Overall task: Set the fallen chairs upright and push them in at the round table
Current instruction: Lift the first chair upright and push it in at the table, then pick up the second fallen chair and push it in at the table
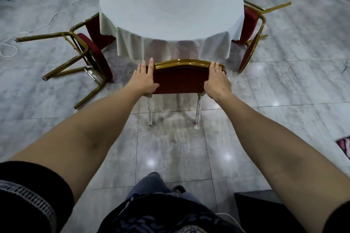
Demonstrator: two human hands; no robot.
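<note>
Three chairs were in view around the round worktop [170, 5], and only the one in front of me stood upright. The worktop's white cloth [128, 43] hung low on my side, and that was my biggest worry: if I shoved the upright chair [180, 79] in fast, its seat could have caught the drape and dragged the cloth askew.

The fallen chair on my left [83, 53] lay on its side just beside the worktop, gold legs pointing out across the floor toward me. Had I stepped that way without looking, I judged I could have tripped on a leg. The fallen chair on my right [251, 30] lay tipped against the cloth's edge, partly under it, so lifting it carelessly might have pulled the drape too.

White cables [56, 13] trailed over the tiles at the far left, near that left chair's legs; righting it could have snagged one.

My left hand [144, 79] rested flat against the backrest's left end, fingers spread and straight, pinching nothing. My right hand [217, 79] lay over the top right corner, fingers curved on the gold frame but not clamped round it. With so loose a grip, an uneven push could have twisted the chair on the glossy tiles.
</note>
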